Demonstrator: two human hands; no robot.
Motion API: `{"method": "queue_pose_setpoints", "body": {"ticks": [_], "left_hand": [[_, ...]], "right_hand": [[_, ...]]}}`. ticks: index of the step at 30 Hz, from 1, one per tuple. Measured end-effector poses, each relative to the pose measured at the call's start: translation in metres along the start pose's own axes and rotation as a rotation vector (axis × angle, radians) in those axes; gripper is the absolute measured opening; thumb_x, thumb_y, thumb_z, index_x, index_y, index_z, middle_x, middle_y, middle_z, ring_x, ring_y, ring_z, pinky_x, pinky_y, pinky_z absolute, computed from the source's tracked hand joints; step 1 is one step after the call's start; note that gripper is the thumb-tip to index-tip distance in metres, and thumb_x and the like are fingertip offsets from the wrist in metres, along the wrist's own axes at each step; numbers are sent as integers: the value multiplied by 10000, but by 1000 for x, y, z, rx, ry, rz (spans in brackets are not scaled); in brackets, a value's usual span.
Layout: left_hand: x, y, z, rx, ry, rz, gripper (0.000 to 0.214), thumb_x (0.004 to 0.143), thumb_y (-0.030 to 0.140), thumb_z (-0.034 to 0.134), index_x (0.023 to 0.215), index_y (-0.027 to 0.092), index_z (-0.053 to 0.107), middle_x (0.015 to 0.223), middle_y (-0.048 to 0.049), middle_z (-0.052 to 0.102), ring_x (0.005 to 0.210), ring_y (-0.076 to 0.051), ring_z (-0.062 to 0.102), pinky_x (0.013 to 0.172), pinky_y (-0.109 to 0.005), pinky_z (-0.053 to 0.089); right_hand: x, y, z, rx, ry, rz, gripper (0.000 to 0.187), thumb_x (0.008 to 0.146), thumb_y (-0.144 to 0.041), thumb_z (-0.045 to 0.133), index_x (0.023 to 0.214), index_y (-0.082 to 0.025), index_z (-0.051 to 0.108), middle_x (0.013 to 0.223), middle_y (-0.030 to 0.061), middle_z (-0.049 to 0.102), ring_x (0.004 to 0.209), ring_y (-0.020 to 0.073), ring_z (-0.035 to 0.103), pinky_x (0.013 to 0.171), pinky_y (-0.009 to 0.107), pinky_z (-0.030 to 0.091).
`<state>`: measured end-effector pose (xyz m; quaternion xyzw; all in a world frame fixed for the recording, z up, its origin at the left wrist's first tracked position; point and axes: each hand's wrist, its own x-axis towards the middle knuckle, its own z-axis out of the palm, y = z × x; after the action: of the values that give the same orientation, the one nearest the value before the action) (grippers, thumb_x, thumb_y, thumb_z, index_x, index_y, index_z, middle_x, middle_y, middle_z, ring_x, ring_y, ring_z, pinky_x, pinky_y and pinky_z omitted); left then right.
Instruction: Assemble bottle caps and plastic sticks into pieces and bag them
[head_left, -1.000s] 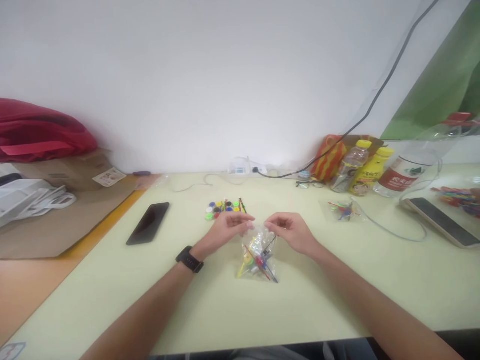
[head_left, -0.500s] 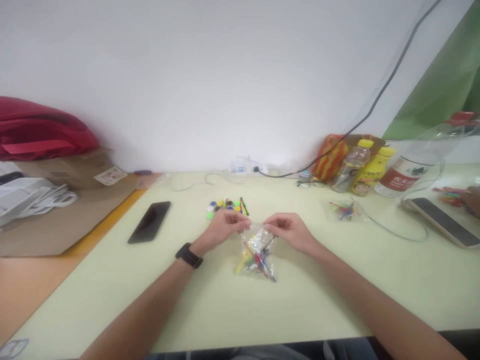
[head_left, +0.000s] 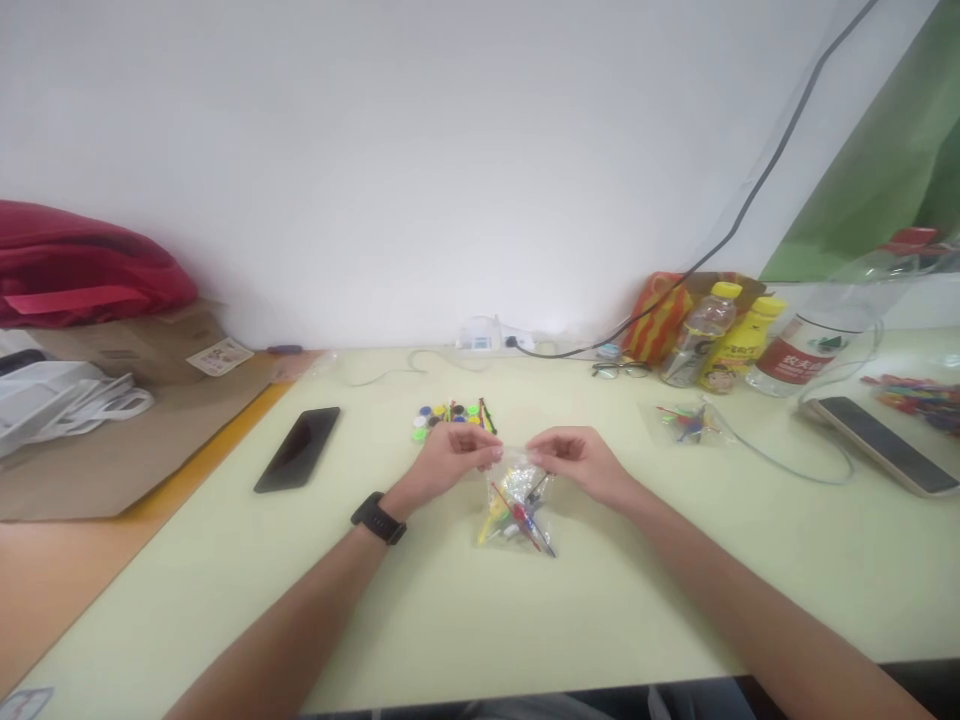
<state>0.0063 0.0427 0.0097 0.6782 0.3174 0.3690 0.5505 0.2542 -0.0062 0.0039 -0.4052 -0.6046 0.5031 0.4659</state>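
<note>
A small clear plastic bag (head_left: pixel 517 510) hangs between my hands, with red, blue, yellow and white plastic pieces inside. My left hand (head_left: pixel 456 460), below a black wristwatch, pinches the bag's upper left corner. At the upper right corner my right hand (head_left: pixel 577 462) is closed in the same way, thumb against forefinger. Just beyond my left hand lie several small round discs (head_left: pixel 425 422) in green, white, blue and yellow, partly hidden by that hand. Thin coloured sticks (head_left: pixel 486 412) lie beside them.
A black phone (head_left: pixel 298 450) lies left. On the right are another filled bag (head_left: pixel 688 424), a phone (head_left: pixel 885 440) with a cable, and a pile of coloured pieces (head_left: pixel 915 395). Bottles (head_left: pixel 806 350), glasses (head_left: pixel 619 370) and a power strip (head_left: pixel 480 334) stand near the wall.
The bag has shifted very slightly, still pinched by both hands. At the far right, another person's hand over the coloured pile has gone from view. The camera view has tilted a little.
</note>
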Motion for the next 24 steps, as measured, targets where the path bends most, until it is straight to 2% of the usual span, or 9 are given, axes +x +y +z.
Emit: {"method": "queue_pose_setpoints", "body": {"ticks": [6,13,19,24], "left_hand": [[-1,0,-2,-5,-4,15,235,813,323,848,966,147,811,784,-74,753,698,-154,670,687,-283,574],[-2,1,-2,-8,42,15,195,847,313,810,969,164,838,856,-102,789,761,-177,699,763,-299,584],[-3,4,1,6,49,-4,233,809,327,846,964,154,831,949,-111,796,852,-203,722,809,-300,590],[-1,-2,2,76,91,37,355,798,357,855,1092,168,793,1009,-99,782,931,-221,723,855,-326,593]], "right_hand": [[1,2,-3,94,70,32,226,744,-359,846,906,-202,842,803,48,740,713,164,600,679,313,488],[3,7,-5,189,61,22,139,766,-277,766,859,-221,851,778,39,701,721,157,554,673,307,443],[1,1,-5,82,62,-28,191,789,-362,790,878,-200,840,829,57,732,776,183,604,734,326,486],[2,3,-3,-13,144,-22,372,765,-439,842,1057,-211,807,859,44,749,794,195,666,782,347,523]]}}
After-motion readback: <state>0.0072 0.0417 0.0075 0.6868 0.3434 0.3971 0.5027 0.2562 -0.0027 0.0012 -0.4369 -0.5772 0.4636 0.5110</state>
